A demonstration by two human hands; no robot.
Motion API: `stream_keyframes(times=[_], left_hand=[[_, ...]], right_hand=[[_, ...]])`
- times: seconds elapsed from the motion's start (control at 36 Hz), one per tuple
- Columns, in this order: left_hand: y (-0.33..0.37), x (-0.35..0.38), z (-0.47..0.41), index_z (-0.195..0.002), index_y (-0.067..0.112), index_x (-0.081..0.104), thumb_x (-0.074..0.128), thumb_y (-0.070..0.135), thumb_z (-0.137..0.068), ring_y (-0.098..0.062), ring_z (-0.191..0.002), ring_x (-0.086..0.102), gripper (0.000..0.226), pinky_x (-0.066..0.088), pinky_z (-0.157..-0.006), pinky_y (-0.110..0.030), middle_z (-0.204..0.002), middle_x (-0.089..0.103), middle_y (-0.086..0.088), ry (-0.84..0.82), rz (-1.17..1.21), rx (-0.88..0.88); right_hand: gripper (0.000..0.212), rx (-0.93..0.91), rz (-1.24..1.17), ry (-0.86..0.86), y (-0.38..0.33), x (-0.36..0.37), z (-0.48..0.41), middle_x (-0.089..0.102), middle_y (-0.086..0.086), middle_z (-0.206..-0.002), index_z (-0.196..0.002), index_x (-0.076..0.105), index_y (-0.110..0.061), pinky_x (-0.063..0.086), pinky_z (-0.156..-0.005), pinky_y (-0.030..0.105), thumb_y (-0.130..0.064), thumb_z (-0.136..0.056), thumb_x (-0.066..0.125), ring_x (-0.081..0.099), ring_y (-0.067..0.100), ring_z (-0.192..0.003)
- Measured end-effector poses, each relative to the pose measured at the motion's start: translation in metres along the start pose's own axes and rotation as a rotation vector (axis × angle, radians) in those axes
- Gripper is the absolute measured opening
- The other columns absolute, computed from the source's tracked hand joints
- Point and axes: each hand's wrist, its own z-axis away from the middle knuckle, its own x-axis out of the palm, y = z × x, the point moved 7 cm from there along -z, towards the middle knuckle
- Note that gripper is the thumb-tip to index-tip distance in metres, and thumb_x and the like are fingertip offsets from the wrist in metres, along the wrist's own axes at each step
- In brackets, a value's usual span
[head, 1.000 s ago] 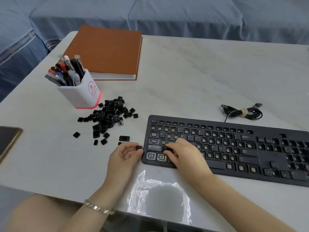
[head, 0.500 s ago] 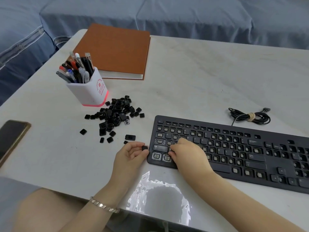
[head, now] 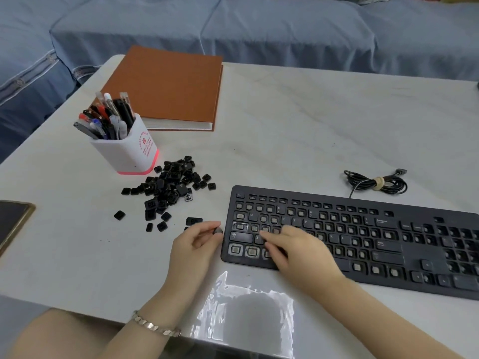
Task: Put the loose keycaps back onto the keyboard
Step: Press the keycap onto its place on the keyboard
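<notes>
A black keyboard (head: 363,239) lies at the right of the white table, many of its key seats bare, a few caps fitted. Several loose black keycaps (head: 171,187) are heaped to its left. My left hand (head: 194,244) pinches one small keycap (head: 217,231) between thumb and fingertips just off the keyboard's left edge. My right hand (head: 293,250) lies over the keyboard's lower left rows, its fingers stretched toward the keys beside the Z cap. Whether anything sits under those fingertips is hidden.
A white pen holder (head: 127,149) full of pens stands behind the keycap heap, and a brown book (head: 166,86) lies behind that. A phone (head: 13,221) sits at the table's left edge. A coiled black cable (head: 375,182) lies behind the keyboard. A blue sofa runs along the far side.
The view has shifted, so everything sits further right in frame. My right fingers have straightened over the lower left keys. My left hand still holds its keycap in the same place.
</notes>
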Motion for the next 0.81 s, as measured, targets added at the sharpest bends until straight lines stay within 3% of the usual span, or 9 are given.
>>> stream_keyframes(times=[0.08,0.17,0.28,0.44,0.56,0.72,0.81], left_hand=[[0.011,0.006,-0.008,-0.084,0.030,0.067,0.059,0.000,-0.087,-0.006,-0.074,0.060,0.031,0.050,-0.073,-0.016,-0.085,0.067,0.007,-0.018,-0.031,0.033],[0.024,0.014,-0.018,-0.085,0.032,0.064,0.060,0.000,-0.087,0.000,-0.075,0.060,0.032,0.051,-0.076,-0.019,-0.090,0.066,0.008,-0.033,-0.070,0.098],[0.040,0.027,-0.030,-0.083,0.025,0.064,0.064,-0.001,-0.084,0.011,-0.069,0.060,0.026,0.045,-0.067,-0.004,-0.086,0.066,0.013,-0.089,-0.137,0.161],[0.036,0.038,-0.046,-0.086,0.028,0.063,0.070,0.001,-0.079,-0.009,-0.078,0.059,0.029,0.048,-0.081,-0.021,-0.092,0.064,0.002,-0.148,-0.311,0.187],[0.037,0.040,-0.050,-0.087,0.028,0.062,0.071,0.006,-0.080,0.006,-0.069,0.055,0.025,0.040,-0.070,-0.004,-0.087,0.061,0.007,-0.165,-0.401,0.253],[0.045,0.040,-0.050,-0.089,0.026,0.064,0.071,0.006,-0.079,0.013,-0.069,0.053,0.023,0.039,-0.067,-0.003,-0.082,0.059,0.015,-0.174,-0.501,0.345],[0.047,0.040,-0.049,-0.088,0.026,0.064,0.071,0.003,-0.078,0.014,-0.078,0.053,0.026,0.037,-0.070,-0.002,-0.087,0.059,0.018,-0.178,-0.518,0.394]], right_hand=[[0.033,0.142,-0.052,-0.006,0.023,-0.014,-0.005,0.050,-0.005,-0.085,-0.126,0.057,-0.026,0.042,-0.076,0.028,-0.028,-0.095,0.047,0.057,0.019,-0.092],[0.040,0.296,-0.047,0.084,0.049,-0.032,-0.010,0.051,-0.001,-0.093,-0.133,0.048,-0.021,0.038,-0.078,0.027,-0.030,-0.094,0.047,0.055,0.021,-0.097],[0.050,0.419,-0.020,0.040,0.073,-0.036,-0.011,0.055,0.005,-0.113,-0.141,0.037,-0.019,0.040,-0.086,0.031,-0.037,-0.095,0.045,0.052,0.023,-0.108],[0.053,0.410,0.018,-0.011,0.079,-0.032,-0.016,0.056,0.008,-0.116,-0.144,0.031,-0.021,0.041,-0.085,0.033,-0.039,-0.095,0.042,0.052,0.025,-0.109],[0.053,0.420,0.004,0.000,0.081,-0.031,-0.016,0.057,0.008,-0.111,-0.143,0.032,-0.021,0.041,-0.084,0.033,-0.039,-0.095,0.044,0.053,0.025,-0.106],[0.053,0.409,0.039,0.024,0.078,-0.028,-0.013,0.053,0.006,-0.112,-0.145,0.027,-0.020,0.040,-0.083,0.032,-0.037,-0.097,0.039,0.052,0.023,-0.105],[0.053,0.414,0.034,0.020,0.078,-0.028,-0.013,0.053,0.005,-0.111,-0.145,0.027,-0.020,0.040,-0.082,0.031,-0.037,-0.097,0.039,0.052,0.022,-0.105]])
